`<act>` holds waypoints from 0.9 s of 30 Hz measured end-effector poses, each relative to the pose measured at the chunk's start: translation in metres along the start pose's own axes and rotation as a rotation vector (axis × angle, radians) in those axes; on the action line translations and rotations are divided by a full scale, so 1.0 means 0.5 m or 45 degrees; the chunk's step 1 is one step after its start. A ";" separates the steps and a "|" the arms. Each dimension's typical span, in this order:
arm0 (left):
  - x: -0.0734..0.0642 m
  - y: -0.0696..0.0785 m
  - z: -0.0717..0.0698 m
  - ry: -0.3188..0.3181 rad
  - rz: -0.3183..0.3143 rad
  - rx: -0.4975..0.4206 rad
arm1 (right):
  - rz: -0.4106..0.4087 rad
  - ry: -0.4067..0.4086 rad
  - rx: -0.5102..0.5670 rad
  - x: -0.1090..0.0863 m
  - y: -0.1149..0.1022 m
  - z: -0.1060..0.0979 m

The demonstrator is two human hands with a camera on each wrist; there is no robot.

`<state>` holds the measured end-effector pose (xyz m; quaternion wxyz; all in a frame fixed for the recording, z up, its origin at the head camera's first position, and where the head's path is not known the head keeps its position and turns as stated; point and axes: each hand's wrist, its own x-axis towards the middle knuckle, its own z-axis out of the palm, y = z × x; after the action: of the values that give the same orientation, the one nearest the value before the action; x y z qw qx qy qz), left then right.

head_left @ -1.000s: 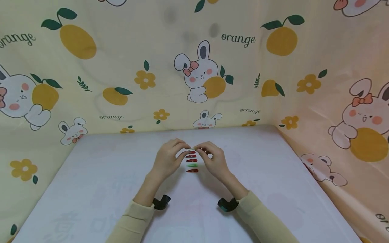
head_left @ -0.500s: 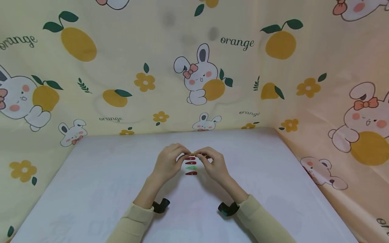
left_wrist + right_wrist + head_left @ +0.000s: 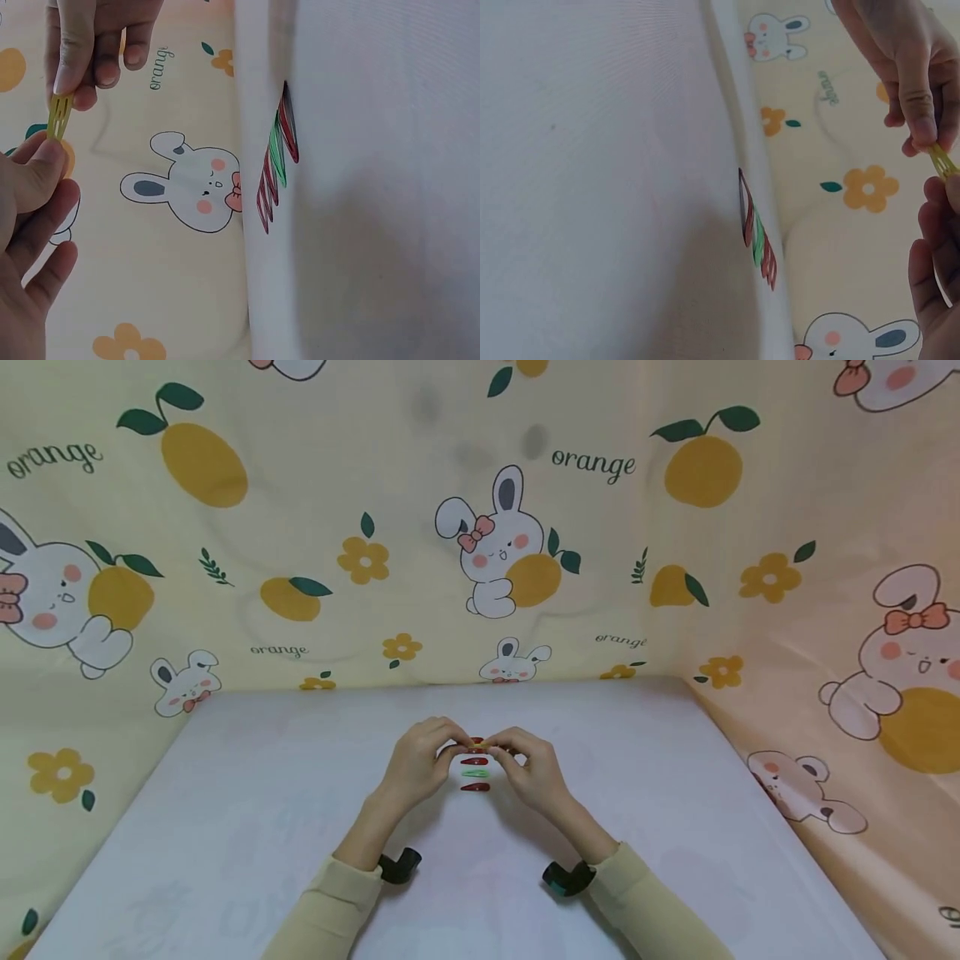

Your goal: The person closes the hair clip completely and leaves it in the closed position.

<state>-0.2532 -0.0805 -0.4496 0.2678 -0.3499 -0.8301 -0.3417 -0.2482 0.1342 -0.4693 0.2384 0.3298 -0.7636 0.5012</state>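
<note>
A yellow snap hair clip [image 3: 59,116] is pinched between both hands, raised above the table. My left hand [image 3: 415,760] holds one end between thumb and index finger. At the other end, the thumb and index finger of my right hand [image 3: 531,764] grip it. The left wrist view shows the clip's slotted frame between the two thumbs. On the table below, in a column, lie a green hair clip [image 3: 475,773], a red hair clip [image 3: 475,787] nearest the body, and several more red ones [image 3: 474,762], the farthest partly hidden by the hands and held clip.
The white table [image 3: 247,827] spreads out around the clips. Behind it and along the right side hangs a cream cloth [image 3: 405,460] printed with rabbits and oranges. Each wrist wears a black camera, one at the left [image 3: 401,866] and one at the right [image 3: 568,878].
Both hands have come slightly lower in the head view with the clip between them, now overlapping the far red clips. The held clip looked pale greenish earlier and shows yellow now. Table clips stay put.
</note>
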 end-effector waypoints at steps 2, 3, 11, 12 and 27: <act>0.000 0.000 0.000 0.013 0.020 -0.005 | -0.002 0.006 -0.004 0.000 -0.001 0.000; 0.000 0.000 0.000 0.020 0.030 -0.009 | -0.003 0.009 -0.003 0.000 -0.001 0.001; 0.003 0.003 -0.002 -0.001 0.025 -0.017 | -0.030 0.006 0.017 0.007 -0.034 -0.007; 0.004 0.003 -0.003 -0.009 0.021 -0.016 | -0.034 0.005 0.027 0.009 -0.042 -0.009; 0.009 0.009 -0.005 0.000 0.051 0.002 | 0.029 0.004 0.023 0.018 -0.067 -0.020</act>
<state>-0.2521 -0.0784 -0.4431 0.2746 -0.3662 -0.8233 -0.3357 -0.2288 0.1315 -0.4389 0.2309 0.3225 -0.7624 0.5114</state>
